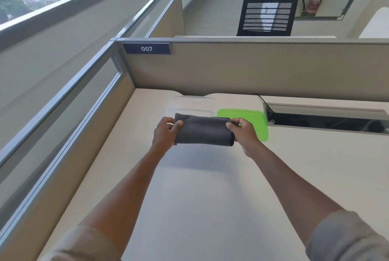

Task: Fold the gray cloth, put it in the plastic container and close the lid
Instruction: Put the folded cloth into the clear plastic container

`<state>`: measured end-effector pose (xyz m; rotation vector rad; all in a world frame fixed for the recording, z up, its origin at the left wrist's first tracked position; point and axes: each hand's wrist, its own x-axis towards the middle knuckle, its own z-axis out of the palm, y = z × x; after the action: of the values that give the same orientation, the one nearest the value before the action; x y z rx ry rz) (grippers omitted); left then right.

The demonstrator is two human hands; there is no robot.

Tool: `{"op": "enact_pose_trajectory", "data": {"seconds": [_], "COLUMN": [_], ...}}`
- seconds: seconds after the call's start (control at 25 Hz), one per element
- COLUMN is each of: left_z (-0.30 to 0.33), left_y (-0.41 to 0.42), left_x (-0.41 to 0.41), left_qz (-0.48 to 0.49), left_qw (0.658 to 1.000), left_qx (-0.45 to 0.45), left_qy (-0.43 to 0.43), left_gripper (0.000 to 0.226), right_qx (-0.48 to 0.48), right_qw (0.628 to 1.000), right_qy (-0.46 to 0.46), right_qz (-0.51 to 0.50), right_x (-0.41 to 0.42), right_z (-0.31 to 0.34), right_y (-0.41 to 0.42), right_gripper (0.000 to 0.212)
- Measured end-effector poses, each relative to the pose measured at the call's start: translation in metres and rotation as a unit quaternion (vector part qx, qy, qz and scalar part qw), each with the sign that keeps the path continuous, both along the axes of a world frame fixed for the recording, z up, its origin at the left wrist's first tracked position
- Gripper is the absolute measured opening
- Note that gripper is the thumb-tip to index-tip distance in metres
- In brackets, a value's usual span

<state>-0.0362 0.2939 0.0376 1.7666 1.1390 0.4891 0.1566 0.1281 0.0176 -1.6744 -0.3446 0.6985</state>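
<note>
Left hand and right hand each pinch one end of the cloth, thumb on the near face and fingers curled behind, holding it lifted off the tabletop as a compact folded bundle. Folding looks finished, so the step in hand is carrying the cloth to the container, a clear box that sits just behind the bundle and is partly hidden by it. Its green lid lies flat beside it, to the right, under the right hand. Next, the bundle should go forward and down inside the walls, kept narrow enough to fit; then the right hand is nearest the lid.
</note>
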Motion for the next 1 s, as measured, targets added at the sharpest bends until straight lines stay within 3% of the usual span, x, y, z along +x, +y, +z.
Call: {"op": "enact_pose_trajectory", "data": {"seconds": [0.16,0.32,0.68,0.8,1.0], "left_z": [0.012,0.008,-0.027,-0.032,-0.032], "left_y": [0.058,0.099,0.128,0.128,0.120], "left_x": [0.026,0.050,0.078,0.082,0.094], "left_qz": [0.039,0.038,-0.028,-0.064,-0.130], "left_qw": [0.998,0.993,0.951,0.913,0.814], "left_qx": [0.051,0.077,0.230,0.310,0.394], "left_qy": [0.023,0.078,0.204,0.257,0.406], "left_gripper": [0.031,0.028,0.027,0.029,0.023], "right_qx": [-0.001,-0.077,-0.210,-0.260,-0.369], "right_qw": [0.999,0.989,0.920,0.869,0.700], "right_qy": [-0.033,-0.126,-0.294,-0.366,-0.556], "right_qz": [0.007,0.018,0.153,0.205,0.253], "right_x": [0.018,0.042,0.067,0.069,0.059], "right_z": [0.018,0.022,0.000,-0.002,-0.007], "right_y": [0.054,0.094,0.131,0.138,0.146], "right_gripper": [0.009,0.015,0.023,0.021,0.021]}}
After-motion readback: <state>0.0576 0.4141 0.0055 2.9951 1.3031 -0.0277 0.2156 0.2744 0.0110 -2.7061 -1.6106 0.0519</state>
